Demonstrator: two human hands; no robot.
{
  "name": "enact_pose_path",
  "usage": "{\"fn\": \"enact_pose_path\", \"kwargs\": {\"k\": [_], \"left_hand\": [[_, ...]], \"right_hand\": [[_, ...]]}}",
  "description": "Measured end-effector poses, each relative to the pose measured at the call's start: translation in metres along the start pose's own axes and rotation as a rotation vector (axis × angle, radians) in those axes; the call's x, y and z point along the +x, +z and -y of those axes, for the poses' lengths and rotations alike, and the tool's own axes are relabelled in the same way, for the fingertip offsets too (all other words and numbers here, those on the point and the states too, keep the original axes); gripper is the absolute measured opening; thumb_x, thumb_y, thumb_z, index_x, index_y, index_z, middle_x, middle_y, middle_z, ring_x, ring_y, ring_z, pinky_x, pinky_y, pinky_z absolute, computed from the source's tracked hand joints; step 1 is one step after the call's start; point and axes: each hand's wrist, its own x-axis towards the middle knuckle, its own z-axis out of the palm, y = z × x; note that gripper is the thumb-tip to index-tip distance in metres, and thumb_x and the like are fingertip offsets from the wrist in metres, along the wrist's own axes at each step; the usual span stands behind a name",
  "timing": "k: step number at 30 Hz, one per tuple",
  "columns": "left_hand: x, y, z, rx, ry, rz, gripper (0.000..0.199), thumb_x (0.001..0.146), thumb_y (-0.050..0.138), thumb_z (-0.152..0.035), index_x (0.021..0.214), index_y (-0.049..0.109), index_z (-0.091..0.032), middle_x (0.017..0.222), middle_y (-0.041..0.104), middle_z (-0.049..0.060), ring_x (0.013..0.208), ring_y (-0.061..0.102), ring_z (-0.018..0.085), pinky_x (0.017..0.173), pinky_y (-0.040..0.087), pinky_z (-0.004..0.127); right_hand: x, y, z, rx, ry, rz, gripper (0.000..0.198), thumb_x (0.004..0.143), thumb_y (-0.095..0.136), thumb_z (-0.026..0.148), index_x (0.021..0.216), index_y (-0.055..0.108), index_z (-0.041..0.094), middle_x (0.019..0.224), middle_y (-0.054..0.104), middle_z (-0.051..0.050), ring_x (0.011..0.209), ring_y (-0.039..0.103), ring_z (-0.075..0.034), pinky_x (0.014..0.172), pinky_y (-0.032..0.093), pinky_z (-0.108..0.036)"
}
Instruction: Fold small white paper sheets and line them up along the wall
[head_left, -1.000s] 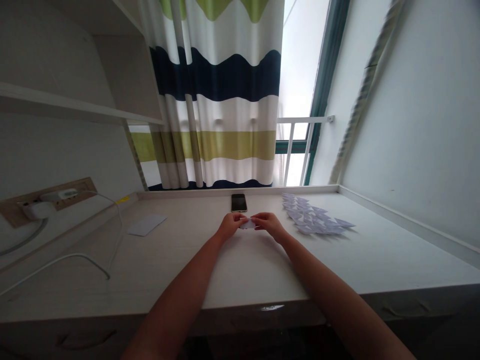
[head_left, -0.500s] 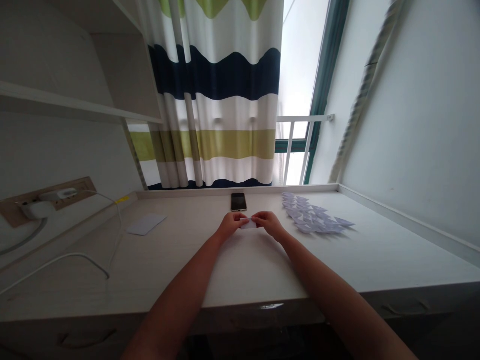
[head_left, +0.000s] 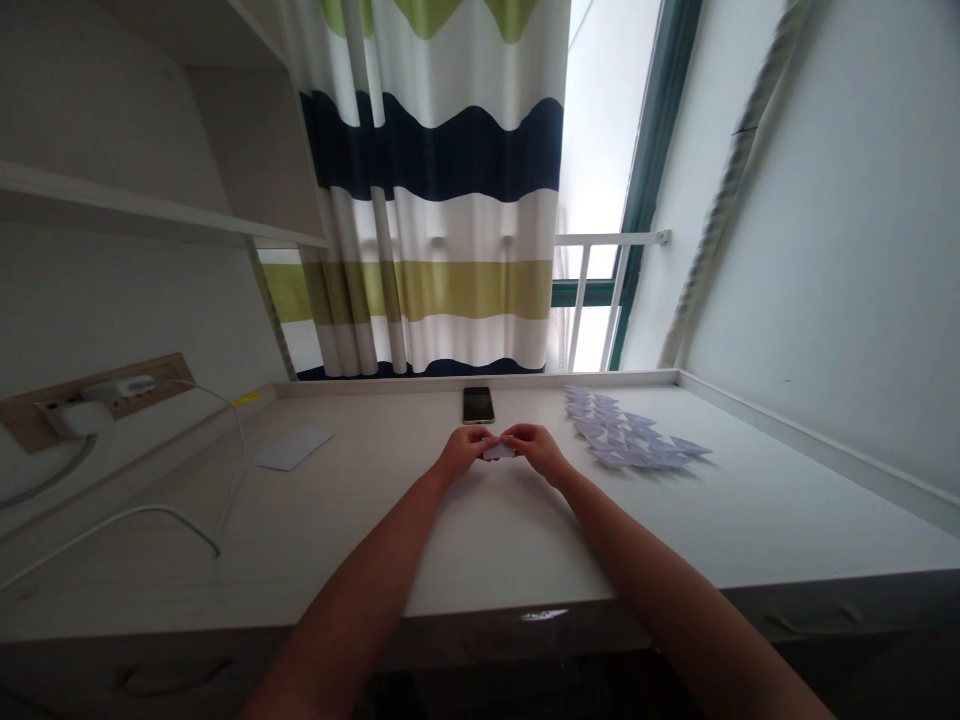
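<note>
A small white piece of paper [head_left: 498,452] is pinched between my two hands over the middle of the desk. My left hand [head_left: 463,450] grips its left side, thumb on top. On the right side, my right hand [head_left: 536,448] closes on it with thumb and fingers, and the thumbs nearly meet. Just beyond the hands lies a dark phone [head_left: 478,405]. To the right, many folded white paper pieces [head_left: 630,432] with pointed ends lie in overlapping rows. Flat white paper [head_left: 294,448] rests on the left of the desk.
The white desk [head_left: 360,520] has a raised rim along the back. A white cable [head_left: 161,510] runs over its left side from chargers in a wall socket strip [head_left: 112,395]. A shelf [head_left: 150,210] overhangs the left. Behind hang a striped curtain [head_left: 457,230] and a window railing [head_left: 607,240].
Both hands stay in almost the same place. The fingers and thumbs have shifted slightly on the paper, and its visible part looks a little different.
</note>
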Motion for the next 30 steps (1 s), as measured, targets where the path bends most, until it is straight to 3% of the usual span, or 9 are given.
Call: {"fn": "enact_pose_path", "kwargs": {"k": [6, 13, 22, 30], "left_hand": [[-0.002, -0.001, -0.002, -0.067, -0.036, 0.071, 0.033, 0.063, 0.065, -0.04, 0.072, 0.064, -0.008, 0.062, 0.062, 0.005, 0.061, 0.06, 0.015, 0.063, 0.05, 0.029], [0.001, -0.001, 0.001, -0.013, 0.015, 0.03, 0.033, 0.067, 0.06, -0.042, 0.073, 0.064, -0.009, 0.06, 0.062, 0.004, 0.057, 0.06, 0.015, 0.059, 0.05, 0.028], [-0.002, -0.001, 0.0, 0.16, 0.024, 0.078, 0.025, 0.066, 0.062, -0.036, 0.067, 0.065, -0.011, 0.057, 0.062, 0.004, 0.052, 0.057, 0.012, 0.054, 0.046, 0.023], [0.002, 0.0, 0.006, 0.103, 0.023, 0.114, 0.027, 0.066, 0.061, -0.037, 0.071, 0.065, -0.011, 0.06, 0.062, 0.004, 0.055, 0.058, 0.012, 0.056, 0.047, 0.023]], "right_hand": [[0.002, -0.003, -0.002, 0.014, -0.029, -0.012, 0.019, 0.057, 0.065, 0.033, 0.062, 0.061, 0.015, 0.054, 0.056, 0.002, 0.053, 0.049, -0.011, 0.054, 0.039, -0.026], [0.002, -0.002, -0.003, 0.036, 0.015, -0.008, 0.024, 0.058, 0.064, 0.037, 0.066, 0.062, 0.014, 0.058, 0.059, 0.0, 0.054, 0.051, -0.011, 0.054, 0.04, -0.026], [0.005, -0.003, -0.012, -0.128, -0.033, -0.01, 0.02, 0.061, 0.059, 0.034, 0.064, 0.058, 0.015, 0.054, 0.054, 0.002, 0.05, 0.048, -0.01, 0.05, 0.04, -0.025], [0.003, -0.002, -0.007, -0.087, -0.006, 0.013, 0.018, 0.06, 0.061, 0.032, 0.063, 0.058, 0.015, 0.053, 0.054, 0.002, 0.048, 0.049, -0.009, 0.047, 0.039, -0.023]]}}
